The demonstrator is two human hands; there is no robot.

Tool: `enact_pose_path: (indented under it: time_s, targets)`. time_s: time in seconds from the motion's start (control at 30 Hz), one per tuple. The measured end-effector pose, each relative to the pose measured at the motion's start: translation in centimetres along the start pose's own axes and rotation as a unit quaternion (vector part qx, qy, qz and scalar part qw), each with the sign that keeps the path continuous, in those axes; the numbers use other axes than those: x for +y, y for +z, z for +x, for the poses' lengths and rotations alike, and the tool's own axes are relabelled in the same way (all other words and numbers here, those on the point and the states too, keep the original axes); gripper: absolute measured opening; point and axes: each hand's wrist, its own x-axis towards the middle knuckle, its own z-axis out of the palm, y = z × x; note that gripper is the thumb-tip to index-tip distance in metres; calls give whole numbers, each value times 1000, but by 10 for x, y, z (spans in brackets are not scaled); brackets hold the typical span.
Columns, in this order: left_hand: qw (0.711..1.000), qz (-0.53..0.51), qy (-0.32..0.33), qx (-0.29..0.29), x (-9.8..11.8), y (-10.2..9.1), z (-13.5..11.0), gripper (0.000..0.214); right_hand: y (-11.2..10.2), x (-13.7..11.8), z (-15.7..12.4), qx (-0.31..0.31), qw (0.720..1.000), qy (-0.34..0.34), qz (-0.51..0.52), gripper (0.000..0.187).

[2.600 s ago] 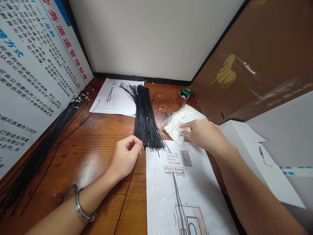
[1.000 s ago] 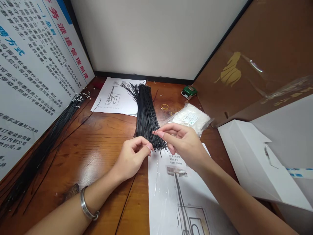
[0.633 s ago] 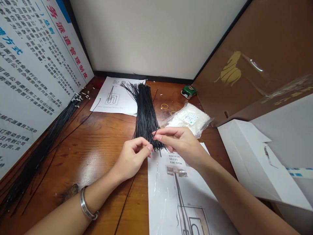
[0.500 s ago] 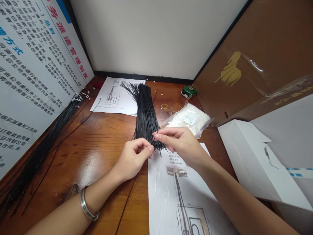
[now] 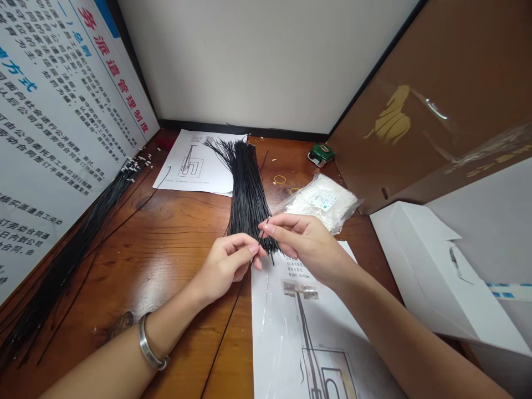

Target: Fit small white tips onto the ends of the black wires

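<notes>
My left hand point(image 5: 222, 266) pinches a single thin black wire point(image 5: 224, 332) that runs back toward me across the wood. My right hand point(image 5: 305, 241) is closed in a pinch at that wire's tip, right by my left fingertips; what it holds there is too small to name. Both hands meet at the near end of a fanned bundle of black wires point(image 5: 248, 191) lying in the middle of the wooden table point(image 5: 158, 238). A clear bag of small white parts point(image 5: 322, 202) lies just behind my right hand.
A plastic-covered drawing sheet point(image 5: 299, 327) lies under my right wrist, another sheet point(image 5: 195, 163) at the back. Wires with white ends point(image 5: 78, 244) line the left poster board. A green object point(image 5: 321, 155), rubber bands point(image 5: 279, 179) and a white box point(image 5: 432, 271) are at the right.
My right hand left the bag of white parts and came to meet my left hand at the wire's tip. The fingertips have since closed together; the wire swung slightly.
</notes>
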Motion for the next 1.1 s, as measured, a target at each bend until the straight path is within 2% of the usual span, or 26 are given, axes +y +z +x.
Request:
enact_pose_path:
  time_s: [0.27, 0.57, 0.8, 0.97, 1.1]
  targets:
    - [999, -14, -14, -39, -3, -3, 1, 24, -3, 0, 2, 24, 999, -1, 30, 22]
    - [1000, -21, -12, -16, -4, -4, 1, 22, -5, 2, 4, 31, 999, 4, 37, 22]
    - [1000, 19, -2, 15, -3, 1, 1, 28, -2, -1, 1, 32, 999, 2, -2, 21]
    - [999, 42, 7, 27, -3, 2, 1, 30, 0, 0, 0, 61, 998, 1, -17, 23]
    - [998, 40, 21, 31, -4, 2, -1, 29, 3, 1, 0, 25, 999, -1, -40, 19]
